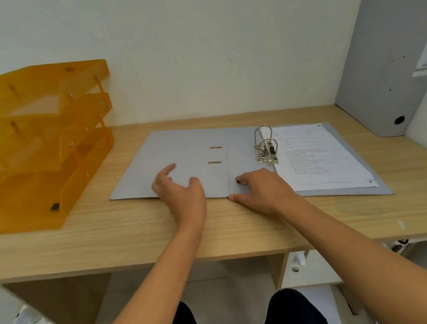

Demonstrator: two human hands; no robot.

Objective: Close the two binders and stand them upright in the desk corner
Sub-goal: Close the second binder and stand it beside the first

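Observation:
A grey lever-arch binder (186,152) lies open and flat on the wooden desk (108,239), its metal ring mechanism (266,144) upright and a stack of printed pages (318,158) on its right half. My left hand (181,193) hovers over the near edge of the left cover, fingers apart, holding nothing. Over the spine fold at the near edge rests my right hand (261,189), thumb at the binder's edge, fingers bent on the cover. A second grey binder (385,66) stands closed in the right desk corner, leaning against the wall.
An orange three-tier paper tray (35,148) fills the left part of the desk. A white wall runs behind, and a side wall meets the desk at the right. Bare desk lies in front of the open binder. My knees show below the desk edge.

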